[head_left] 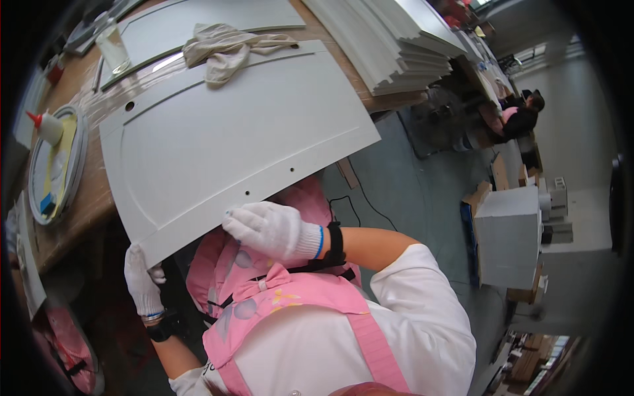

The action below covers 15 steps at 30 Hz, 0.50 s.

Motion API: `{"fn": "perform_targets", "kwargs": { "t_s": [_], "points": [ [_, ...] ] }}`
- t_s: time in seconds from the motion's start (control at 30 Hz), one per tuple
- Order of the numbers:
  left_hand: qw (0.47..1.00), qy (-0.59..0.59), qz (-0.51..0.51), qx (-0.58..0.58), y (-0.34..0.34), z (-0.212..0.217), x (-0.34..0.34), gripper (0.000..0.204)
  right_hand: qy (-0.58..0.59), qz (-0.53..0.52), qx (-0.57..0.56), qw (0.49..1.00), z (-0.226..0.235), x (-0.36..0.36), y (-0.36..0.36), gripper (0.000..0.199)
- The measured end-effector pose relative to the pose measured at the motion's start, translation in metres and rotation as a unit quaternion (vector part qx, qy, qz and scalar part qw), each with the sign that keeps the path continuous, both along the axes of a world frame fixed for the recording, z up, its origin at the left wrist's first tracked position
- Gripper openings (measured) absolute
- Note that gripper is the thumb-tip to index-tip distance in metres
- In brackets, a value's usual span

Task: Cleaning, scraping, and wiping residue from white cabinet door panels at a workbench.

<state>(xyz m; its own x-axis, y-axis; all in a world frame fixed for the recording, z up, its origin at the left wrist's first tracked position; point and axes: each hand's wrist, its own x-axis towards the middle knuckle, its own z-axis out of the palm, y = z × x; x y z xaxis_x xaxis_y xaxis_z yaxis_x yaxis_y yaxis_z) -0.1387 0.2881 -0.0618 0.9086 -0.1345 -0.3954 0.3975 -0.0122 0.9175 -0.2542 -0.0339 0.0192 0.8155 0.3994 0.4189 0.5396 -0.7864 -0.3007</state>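
A large pale grey cabinet door panel (pixel 224 132) with a routed arch and small drilled holes lies on the wooden workbench (pixel 92 195), its near edge overhanging toward me. My left hand (pixel 142 280), in a white glove, grips the panel's near left corner from below. My right hand (pixel 271 228), also gloved in white, rests with its fingers on the panel's near edge. I wear a pink apron (pixel 290 303) and a white shirt.
A crumpled beige rag (pixel 228 46) lies on the panel's far end, over a second panel (pixel 198 20). A stack of white panels (pixel 389 39) sits at the back right. A round tray with a glue bottle (pixel 49 125) is at left. Another person (pixel 518 119) sits far right near cardboard boxes (pixel 508 231).
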Motion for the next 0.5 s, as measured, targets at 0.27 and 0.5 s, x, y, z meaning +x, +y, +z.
{"fn": "perform_targets", "kwargs": {
  "t_s": [0.27,0.5],
  "points": [
    [0.998,-0.044,0.032,0.012,-0.01,-0.005,0.01,0.049,0.031,-0.147,0.205,0.967,0.013,-0.017,-0.038,0.043],
    [0.97,-0.01,-0.062,-0.236,-0.004,-0.023,0.025,0.061,0.215,-0.213,0.662,0.685,0.03,-0.034,-0.072,0.044]
  ]
}}
